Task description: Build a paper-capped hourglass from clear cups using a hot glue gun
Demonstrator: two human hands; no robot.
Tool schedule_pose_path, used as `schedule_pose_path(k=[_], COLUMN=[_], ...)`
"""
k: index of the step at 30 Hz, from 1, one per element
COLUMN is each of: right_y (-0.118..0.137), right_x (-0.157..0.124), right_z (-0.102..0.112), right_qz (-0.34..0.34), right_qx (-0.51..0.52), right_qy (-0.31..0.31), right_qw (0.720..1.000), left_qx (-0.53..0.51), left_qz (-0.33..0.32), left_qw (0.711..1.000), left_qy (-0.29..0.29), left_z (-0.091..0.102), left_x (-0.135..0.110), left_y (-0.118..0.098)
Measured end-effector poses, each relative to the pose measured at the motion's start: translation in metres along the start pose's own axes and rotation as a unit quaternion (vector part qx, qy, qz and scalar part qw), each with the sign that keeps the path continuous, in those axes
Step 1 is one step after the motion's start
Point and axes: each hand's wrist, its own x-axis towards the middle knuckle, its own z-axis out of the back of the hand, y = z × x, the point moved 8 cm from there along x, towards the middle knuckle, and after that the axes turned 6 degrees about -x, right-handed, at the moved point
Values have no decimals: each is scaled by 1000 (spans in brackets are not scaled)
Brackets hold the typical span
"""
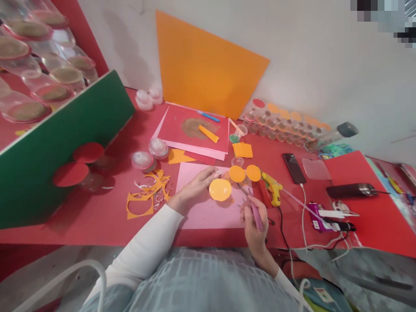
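My left hand (200, 183) is closed around the side of a small piece topped with an orange disc (220, 190); the part under the disc is mostly hidden. My right hand (252, 219) grips a slim tool with a pinkish-purple handle (257, 218), its thin dark tip pointing up and left toward the disc. I cannot make out the tip's exact shape. Beneath both hands lies a pink sheet (198, 216). Just beyond them are two more orange discs, a near one (237, 173) and one to its right (253, 173), which seem to top clear cups.
A yellow glue gun (273, 189) lies right of my hands, its cord trailing off. Orange scraps (139, 206) and clear domes (143, 160) are at left. Further right are a phone (294, 168) and a purple power strip (316, 218). A green panel (65, 143) borders the left.
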Motion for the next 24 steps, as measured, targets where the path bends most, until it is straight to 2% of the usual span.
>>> schedule_pose_path(k=[3,5,8,10,16,20,24], right_y=[1,3,12,18,16,21,40], right_x=[2,3,4,3,-2,-1,9], right_z=[-2,-10,-24,-29,-24,-21,-11], right_qz=[2,7,29,48,32,41,84], right_qx=[29,72,125,126,61,32,-11], right_qy=[8,44,119,140,87,80,61], right_qw=[1000,996,985,981,994,995,995], left_qx=[-116,-175,-211,-221,-245,-254,-223], left_qz=[12,23,35,46,65,61,35], left_qw=[993,984,976,973,965,962,973], left_qy=[19,25,40,43,58,74,50], left_z=[-6,-9,-15,-17,-24,-29,-17], left_x=[-6,-9,-12,-13,-14,-15,-8], left_y=[-7,-7,-4,1,10,7,-2])
